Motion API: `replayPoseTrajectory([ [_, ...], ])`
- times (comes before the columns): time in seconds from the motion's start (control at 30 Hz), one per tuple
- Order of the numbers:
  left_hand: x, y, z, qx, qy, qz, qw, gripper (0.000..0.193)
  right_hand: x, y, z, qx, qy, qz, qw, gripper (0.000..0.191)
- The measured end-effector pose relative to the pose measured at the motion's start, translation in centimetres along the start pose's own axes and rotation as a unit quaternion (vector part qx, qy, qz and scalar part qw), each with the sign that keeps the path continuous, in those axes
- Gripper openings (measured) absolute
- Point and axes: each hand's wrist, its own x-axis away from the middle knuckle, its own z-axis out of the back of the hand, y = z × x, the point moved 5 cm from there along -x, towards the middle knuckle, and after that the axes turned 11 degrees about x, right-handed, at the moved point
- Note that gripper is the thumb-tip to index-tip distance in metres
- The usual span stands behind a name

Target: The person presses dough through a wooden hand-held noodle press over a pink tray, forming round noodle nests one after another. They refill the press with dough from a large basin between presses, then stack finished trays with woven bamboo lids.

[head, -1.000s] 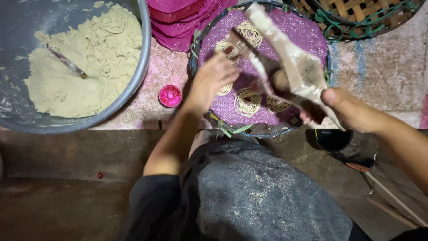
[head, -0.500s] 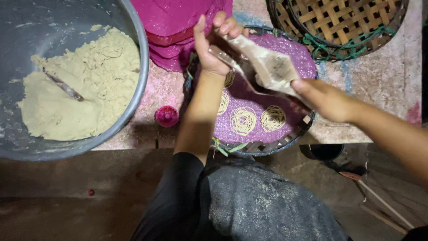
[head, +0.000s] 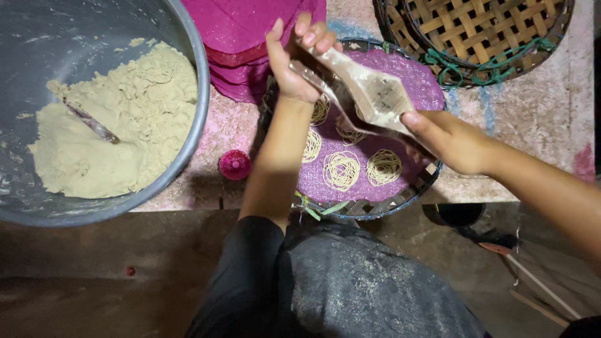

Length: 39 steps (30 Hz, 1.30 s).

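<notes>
A wooden press (head: 369, 94) with two long handles hangs over a round woven tray (head: 388, 203) lined with a purple mat. My left hand (head: 294, 59) grips the far end of its handles. My right hand (head: 447, 141) holds the near end. Several small coils of pale noodle strands (head: 341, 170) lie on the mat under the press.
A big grey metal basin (head: 199, 119) with beige dough (head: 119, 125) and a stick in it sits at the left. A small pink lid (head: 235, 164) lies beside it. Folded magenta mats (head: 250, 37) lie at the top, a bamboo basket (head: 488, 31) at the top right.
My left hand has risen from the purple mat to the far end of the press. The press has swung more level over the tray. The view has shifted.
</notes>
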Motion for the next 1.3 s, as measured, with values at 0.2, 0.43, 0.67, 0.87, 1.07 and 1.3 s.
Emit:
replayPoseTrajectory([
  [0.2,0.3,-3.0,0.7,0.041,0.026,-0.034,0.998,0.035,1.1,1.9,0.9,0.035,-0.044,-0.083,0.995,0.075],
  [0.43,-2.1,-2.1,1.6,-0.061,0.212,-0.015,0.975,0.043,-0.4,2.0,1.8,-0.039,0.049,0.024,0.998,0.066],
  [0.67,5.1,-3.3,8.8,-0.423,0.398,0.312,0.752,0.052,-1.7,4.4,1.0,-0.082,0.040,0.050,0.995,0.065],
  [0.87,8.3,-1.9,4.7,-0.699,0.275,0.244,0.613,0.064,-2.6,7.2,0.0,-0.142,0.118,0.085,0.979,0.064],
  [1.07,6.7,-3.3,-1.3,-0.620,0.207,0.159,0.740,0.058,1.2,11.9,-0.9,-0.191,0.037,0.094,0.976,0.079],
  [1.3,0.6,-13.4,0.7,0.053,0.077,0.070,0.993,0.061,6.9,14.2,-1.5,-0.256,-0.104,-0.155,0.949,0.078],
])
